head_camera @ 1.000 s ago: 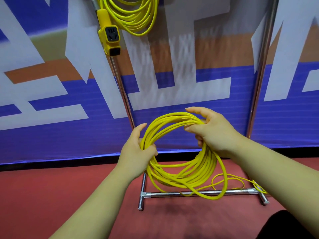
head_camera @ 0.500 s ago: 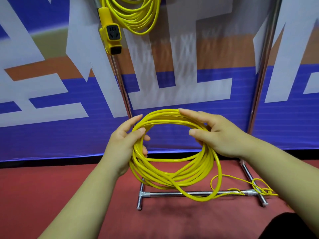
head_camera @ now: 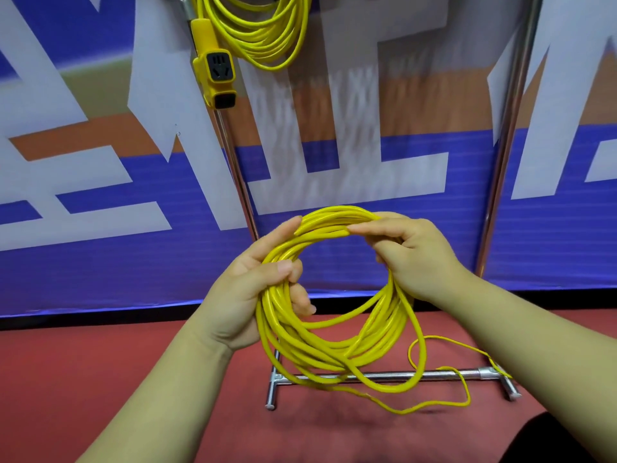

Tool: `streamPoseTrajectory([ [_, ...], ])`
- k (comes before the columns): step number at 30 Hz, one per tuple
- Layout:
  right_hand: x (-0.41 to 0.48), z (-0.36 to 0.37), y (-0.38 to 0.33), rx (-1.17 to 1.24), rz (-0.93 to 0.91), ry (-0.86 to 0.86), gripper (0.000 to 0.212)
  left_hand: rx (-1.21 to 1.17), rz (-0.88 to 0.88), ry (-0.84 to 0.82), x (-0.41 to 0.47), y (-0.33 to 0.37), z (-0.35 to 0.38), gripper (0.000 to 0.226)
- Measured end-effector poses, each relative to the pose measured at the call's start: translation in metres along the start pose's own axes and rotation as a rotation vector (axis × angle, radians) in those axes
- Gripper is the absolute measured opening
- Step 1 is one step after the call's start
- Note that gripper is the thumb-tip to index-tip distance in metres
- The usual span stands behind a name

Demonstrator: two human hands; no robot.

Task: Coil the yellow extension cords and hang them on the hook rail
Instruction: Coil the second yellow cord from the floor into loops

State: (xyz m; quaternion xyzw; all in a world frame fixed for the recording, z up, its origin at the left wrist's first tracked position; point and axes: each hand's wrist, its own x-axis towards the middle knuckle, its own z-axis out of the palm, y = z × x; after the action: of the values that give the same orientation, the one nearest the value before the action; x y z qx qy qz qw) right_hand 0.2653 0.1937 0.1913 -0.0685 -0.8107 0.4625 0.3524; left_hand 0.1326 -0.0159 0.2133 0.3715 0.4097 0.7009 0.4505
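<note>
A yellow extension cord coil (head_camera: 334, 349) hangs between my hands in front of the metal stand. My left hand (head_camera: 253, 289) grips the coil's left side, thumb across the strands. My right hand (head_camera: 410, 252) holds the top right of the coil, fingers curled over the strands. A loose tail of the cord (head_camera: 444, 392) trails from the coil down to the floor. At the top of the view a second coiled yellow cord (head_camera: 267, 38) hangs on the stand, its yellow socket block (head_camera: 217, 75) dangling beside the left pole. The hook it hangs from is out of view.
The stand has a left pole (head_camera: 233, 168), a right pole (head_camera: 507, 155) and a base bar (head_camera: 394, 375) on the red floor (head_camera: 83, 379). Behind it stands a blue, white and orange banner (head_camera: 100, 195). A dark shape fills the bottom right corner.
My left hand has closed its thumb and fingers around the left side of the coil. My right hand has shifted along the top strands. The loose tail has slid across the floor.
</note>
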Motion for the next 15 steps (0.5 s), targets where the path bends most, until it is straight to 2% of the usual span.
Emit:
streamPoseTrajectory([
  [3,-0.001,0.005,0.002,0.056,0.025,0.047,0.05,-0.075,0.007,-0.024,-0.001,-0.002,0.004,0.064],
  [8,0.005,0.021,0.008,0.16,0.093,0.158,0.046,-0.095,0.084,0.058,-0.001,0.0,0.009,0.063],
  [12,0.006,0.022,0.0,0.256,0.128,0.113,0.04,-0.079,0.12,0.015,-0.007,0.003,0.009,0.064],
  [15,0.007,0.023,0.001,0.247,0.124,0.145,0.04,-0.089,0.124,-0.006,-0.006,0.005,0.007,0.064],
])
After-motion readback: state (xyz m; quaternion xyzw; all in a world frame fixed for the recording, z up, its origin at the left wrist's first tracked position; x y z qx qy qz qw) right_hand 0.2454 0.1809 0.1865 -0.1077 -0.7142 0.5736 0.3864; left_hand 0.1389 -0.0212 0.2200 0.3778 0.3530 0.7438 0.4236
